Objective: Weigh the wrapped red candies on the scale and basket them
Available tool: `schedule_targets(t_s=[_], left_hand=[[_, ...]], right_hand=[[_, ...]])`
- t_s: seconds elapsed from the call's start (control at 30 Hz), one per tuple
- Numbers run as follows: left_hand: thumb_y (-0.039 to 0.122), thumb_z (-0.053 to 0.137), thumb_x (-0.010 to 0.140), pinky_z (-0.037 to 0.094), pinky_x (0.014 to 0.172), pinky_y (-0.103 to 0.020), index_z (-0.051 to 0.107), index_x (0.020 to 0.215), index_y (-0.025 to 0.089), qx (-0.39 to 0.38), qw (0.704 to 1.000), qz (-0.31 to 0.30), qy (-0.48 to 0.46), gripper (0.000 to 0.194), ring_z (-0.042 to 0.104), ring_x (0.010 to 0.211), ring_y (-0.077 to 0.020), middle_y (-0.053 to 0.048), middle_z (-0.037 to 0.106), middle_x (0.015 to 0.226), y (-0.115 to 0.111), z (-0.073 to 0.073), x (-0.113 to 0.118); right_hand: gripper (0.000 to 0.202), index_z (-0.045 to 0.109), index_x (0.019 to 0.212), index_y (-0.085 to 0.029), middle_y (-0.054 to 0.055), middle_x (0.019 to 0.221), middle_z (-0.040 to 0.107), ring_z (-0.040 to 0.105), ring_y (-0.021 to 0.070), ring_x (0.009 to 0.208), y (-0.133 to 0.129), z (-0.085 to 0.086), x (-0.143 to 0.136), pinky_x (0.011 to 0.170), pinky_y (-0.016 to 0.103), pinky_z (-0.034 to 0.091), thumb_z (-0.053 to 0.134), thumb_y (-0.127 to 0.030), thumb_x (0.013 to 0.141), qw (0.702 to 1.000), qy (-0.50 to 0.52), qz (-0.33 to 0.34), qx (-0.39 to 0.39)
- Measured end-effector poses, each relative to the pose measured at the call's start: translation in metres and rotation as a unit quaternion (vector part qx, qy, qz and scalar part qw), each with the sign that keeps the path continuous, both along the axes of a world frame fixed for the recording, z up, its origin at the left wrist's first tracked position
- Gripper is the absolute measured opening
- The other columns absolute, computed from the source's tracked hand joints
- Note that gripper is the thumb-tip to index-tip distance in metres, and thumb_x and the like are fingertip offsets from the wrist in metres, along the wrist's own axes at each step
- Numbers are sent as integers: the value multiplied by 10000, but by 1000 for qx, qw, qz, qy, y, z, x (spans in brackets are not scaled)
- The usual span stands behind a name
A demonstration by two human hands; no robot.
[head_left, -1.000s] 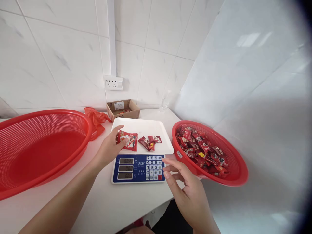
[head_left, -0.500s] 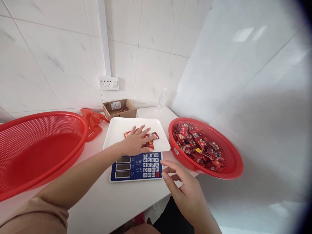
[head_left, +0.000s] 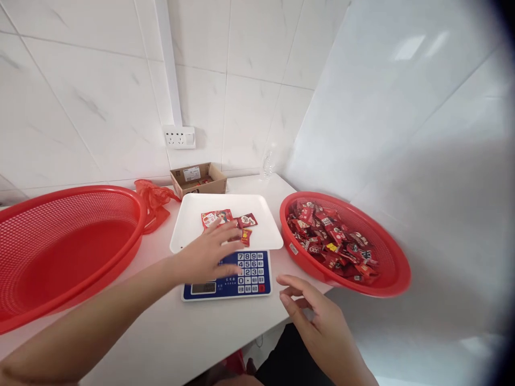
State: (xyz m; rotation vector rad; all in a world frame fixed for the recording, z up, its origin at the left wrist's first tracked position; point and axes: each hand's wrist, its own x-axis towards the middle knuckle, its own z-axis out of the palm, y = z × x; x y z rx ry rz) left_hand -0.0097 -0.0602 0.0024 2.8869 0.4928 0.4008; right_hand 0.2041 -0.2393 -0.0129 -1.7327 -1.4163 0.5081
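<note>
Pkts (head_left: 217,217) in red wrap lie clustered on white tray (head_left: 261,209) of the scale (head_left: 249,272). My L hand (head_left: 211,256), fingers spread, is right by them, partly over the blue panel (head_left: 229,289); can't tell if touching. My R hand (head_left: 319,324), apart from it, fingers loosely curled, is just off scale's R side.

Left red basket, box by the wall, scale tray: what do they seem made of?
Left red basket: plastic, slightly glossy, judging by its moulded mesh wall. Box: matte brown, likely cardboard, by its thin flat walls. Scale tray: smooth white, rounded corners; probably plastic, though coated metal is possible.
</note>
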Motion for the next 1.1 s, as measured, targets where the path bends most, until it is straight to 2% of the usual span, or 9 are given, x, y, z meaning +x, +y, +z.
schedule_targets(t_s=[0.07, 0.13, 0.2, 0.33, 0.43, 0.6, 0.77, 0.97, 1.1], left_hand=[[505, 498, 973, 396, 1122, -517, 637, 1197, 169, -21, 999, -31, -14, 427, 594, 1247, -303, -170, 665, 1295, -34, -5, -22], [461, 486, 989, 568, 870, -339, 652, 1113, 178, -59, 997, -39, -22, 350, 704, 986, -226, -122, 735, 1105, -64, -13, -42], [404, 501, 991, 576, 718, -288, 655, 1053, 191, -112, 993, -11, -33, 269, 716, 823, -199, -77, 752, 965, -87, -22, -58], [298, 548, 970, 570, 722, -257, 658, 1031, 217, -196, 976, 80, -47, 149, 720, 804, -177, -37, 753, 926, -110, -39, -72], [275, 546, 965, 570, 708, -256, 664, 1021, 216, -229, 968, 96, -41, 143, 714, 790, -173, -31, 747, 909, -114, -45, -73], [248, 544, 962, 578, 701, -294, 671, 1040, 206, -221, 971, 85, -17, 155, 716, 800, -201, -46, 751, 932, -114, -47, -69], [232, 539, 962, 582, 704, -304, 666, 1054, 206, -214, 974, 79, -16, 159, 715, 803, -208, -48, 750, 929, -111, -51, -66], [217, 551, 949, 601, 706, -282, 675, 1060, 246, -200, 976, 83, -22, 168, 731, 792, -193, -25, 761, 932, -110, -56, -62], [314, 588, 948, 591, 707, -183, 695, 1049, 310, -178, 973, 98, -109, 147, 753, 773, -151, 16, 784, 916, -109, -65, -61]], right_hand=[[321, 728, 1096, -256, 52, 911, 768, 702, 186, 705, -5, -13, 4, 651, 290, 596, 548, -454, 920, 1000, 5, -16, -13], [309, 733, 1081, -265, 46, 913, 776, 707, 188, 703, -11, -28, 9, 668, 302, 597, 550, -449, 914, 999, 1, -22, -38], [310, 729, 1085, -274, 45, 950, 787, 723, 195, 727, -15, -42, 14, 671, 310, 598, 543, -453, 915, 997, -9, -24, -67], [328, 718, 1112, -286, 39, 994, 793, 740, 198, 755, -17, -57, 19, 675, 310, 607, 539, -481, 918, 994, -33, -2, -102], [333, 715, 1125, -281, 38, 996, 791, 734, 187, 720, -12, -54, 15, 664, 304, 609, 524, -476, 935, 994, -41, 17, -98], [313, 722, 1116, -277, 33, 1016, 790, 716, 183, 716, -4, -42, 0, 679, 304, 610, 525, -451, 945, 996, -32, 38, -77], [287, 726, 1105, -288, 16, 1018, 792, 713, 182, 724, -5, -43, -1, 688, 304, 608, 542, -430, 937, 996, -21, 28, -79], [292, 727, 1104, -284, 24, 998, 791, 713, 174, 694, -6, -46, 9, 660, 296, 606, 530, -428, 944, 997, -38, 12, -69], [334, 715, 1105, -243, 66, 1032, 781, 733, 193, 758, 3, -26, 38, 674, 303, 608, 482, -438, 965, 993, -108, -35, -19]])
